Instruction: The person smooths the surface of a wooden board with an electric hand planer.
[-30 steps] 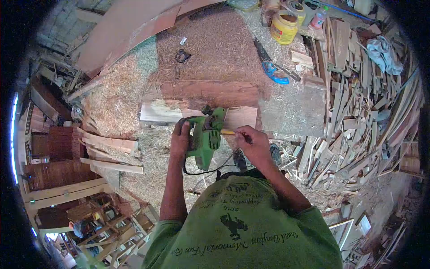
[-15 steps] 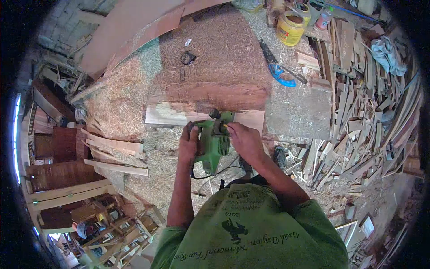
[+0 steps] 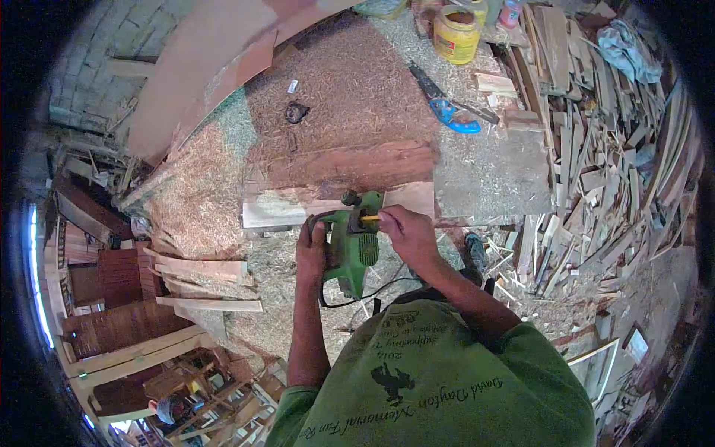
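A green power planer point(image 3: 347, 253) is at the centre, over the near edge of a wooden board point(image 3: 279, 208). My left hand point(image 3: 311, 249) is wrapped round the planer's handle on its left side. In my right hand point(image 3: 402, 229) is a thin yellow stick point(image 3: 370, 217), pinched between the fingers, with its far end at the planer's opening. What the stick touches inside is hidden. A black cord point(image 3: 387, 281) curves from the planer toward my body. Behind the pale strip of the board runs a reddish-brown part point(image 3: 357, 165).
A blue-handled saw point(image 3: 454, 119) lies at the upper right, near a yellow bucket point(image 3: 456, 36). Wood offcuts point(image 3: 588, 186) are heaped on the right. Long strips point(image 3: 201, 268) lie at left. A large curved sheet point(image 3: 201, 67) stands at the upper left.
The camera view has shifted, so the saw and bucket appear further left and higher. More of the yellow stick now shows between my right fingers and the planer. My left hand keeps its grip.
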Demonstrator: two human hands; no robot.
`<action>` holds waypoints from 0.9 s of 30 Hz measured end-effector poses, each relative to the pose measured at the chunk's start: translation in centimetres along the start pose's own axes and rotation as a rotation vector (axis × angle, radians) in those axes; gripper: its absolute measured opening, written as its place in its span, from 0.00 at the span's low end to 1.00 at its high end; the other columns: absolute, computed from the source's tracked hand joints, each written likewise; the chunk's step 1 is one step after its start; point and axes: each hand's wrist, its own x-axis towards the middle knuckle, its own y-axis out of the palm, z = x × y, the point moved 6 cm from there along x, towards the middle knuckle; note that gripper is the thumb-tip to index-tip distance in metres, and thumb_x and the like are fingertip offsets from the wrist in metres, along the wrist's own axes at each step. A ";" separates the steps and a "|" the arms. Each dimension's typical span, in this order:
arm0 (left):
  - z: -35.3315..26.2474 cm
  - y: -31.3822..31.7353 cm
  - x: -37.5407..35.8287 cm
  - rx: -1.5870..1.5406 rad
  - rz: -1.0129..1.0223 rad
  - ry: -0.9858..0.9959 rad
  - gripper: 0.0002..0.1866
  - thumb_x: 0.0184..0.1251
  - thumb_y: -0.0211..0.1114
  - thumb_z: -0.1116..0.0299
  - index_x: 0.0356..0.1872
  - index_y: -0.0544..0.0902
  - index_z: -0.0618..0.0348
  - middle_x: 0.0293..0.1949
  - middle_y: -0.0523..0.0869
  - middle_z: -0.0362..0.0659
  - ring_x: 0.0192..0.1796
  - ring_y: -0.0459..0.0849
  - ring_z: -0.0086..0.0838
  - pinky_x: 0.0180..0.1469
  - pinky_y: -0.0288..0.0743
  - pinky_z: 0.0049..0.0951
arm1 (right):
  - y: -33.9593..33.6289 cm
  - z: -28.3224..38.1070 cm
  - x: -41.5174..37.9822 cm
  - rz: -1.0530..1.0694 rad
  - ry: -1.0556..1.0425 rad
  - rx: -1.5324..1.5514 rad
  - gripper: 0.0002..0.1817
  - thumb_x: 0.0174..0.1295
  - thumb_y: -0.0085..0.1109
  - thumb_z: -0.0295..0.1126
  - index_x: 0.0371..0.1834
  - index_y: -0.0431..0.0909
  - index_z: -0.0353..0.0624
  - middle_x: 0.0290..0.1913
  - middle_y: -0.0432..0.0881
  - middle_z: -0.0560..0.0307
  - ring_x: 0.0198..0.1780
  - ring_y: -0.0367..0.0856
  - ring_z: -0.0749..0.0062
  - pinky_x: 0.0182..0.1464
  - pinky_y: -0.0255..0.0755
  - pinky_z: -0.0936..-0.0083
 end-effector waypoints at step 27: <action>-4.3 1.7 1.4 0.296 0.177 0.211 0.30 0.82 0.61 0.52 0.75 0.72 0.59 0.52 0.88 0.48 0.42 0.84 0.31 0.44 0.79 0.32 | 2.0 -9.4 -2.2 0.182 0.455 0.926 0.16 0.76 0.62 0.38 0.52 0.84 0.35 0.46 0.91 0.44 0.42 0.92 0.62 0.47 0.87 0.68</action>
